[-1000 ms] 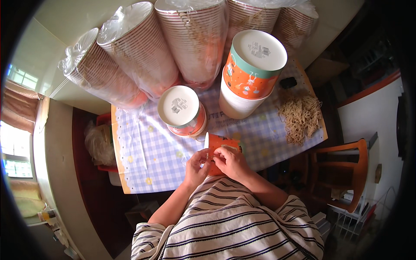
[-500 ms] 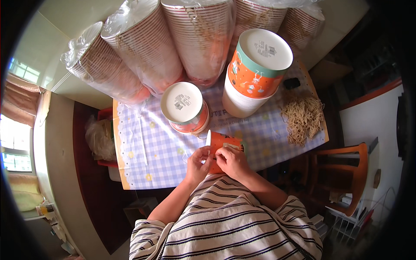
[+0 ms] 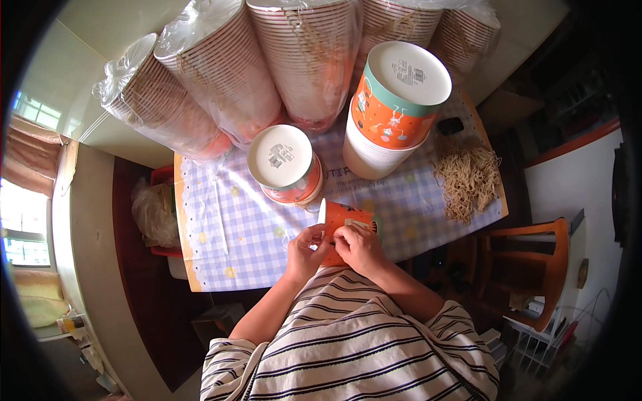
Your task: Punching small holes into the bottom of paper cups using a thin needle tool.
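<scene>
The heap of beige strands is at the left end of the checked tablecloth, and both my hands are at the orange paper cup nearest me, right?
No: the head view shows the heap of beige strands at the right end of the checked tablecloth. Your left hand and right hand are at the orange paper cup.

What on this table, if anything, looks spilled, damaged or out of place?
Nothing looks spilled or damaged. Only the loose, tangled heap of thin beige strands looks untidy, lying near the right edge of the blue-and-white checked tablecloth.
</scene>
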`<act>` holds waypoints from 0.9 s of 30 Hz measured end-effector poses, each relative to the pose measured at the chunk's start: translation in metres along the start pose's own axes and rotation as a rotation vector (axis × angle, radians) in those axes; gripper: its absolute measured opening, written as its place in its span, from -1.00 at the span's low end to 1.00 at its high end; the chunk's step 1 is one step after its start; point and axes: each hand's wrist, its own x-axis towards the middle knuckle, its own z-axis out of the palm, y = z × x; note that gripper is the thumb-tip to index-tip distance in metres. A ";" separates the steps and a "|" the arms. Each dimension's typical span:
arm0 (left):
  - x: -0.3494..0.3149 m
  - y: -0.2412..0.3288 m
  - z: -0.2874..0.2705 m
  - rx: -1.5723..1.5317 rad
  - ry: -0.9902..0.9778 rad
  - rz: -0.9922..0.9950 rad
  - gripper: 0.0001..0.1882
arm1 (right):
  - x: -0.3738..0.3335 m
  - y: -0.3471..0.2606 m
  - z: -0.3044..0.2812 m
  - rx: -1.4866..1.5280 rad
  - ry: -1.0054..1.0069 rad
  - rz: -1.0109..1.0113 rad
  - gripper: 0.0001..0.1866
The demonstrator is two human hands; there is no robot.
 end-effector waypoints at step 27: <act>-0.005 -0.006 -0.023 -0.354 -0.231 -0.092 -0.25 | 0.004 0.011 -0.011 0.055 0.076 -0.004 -0.91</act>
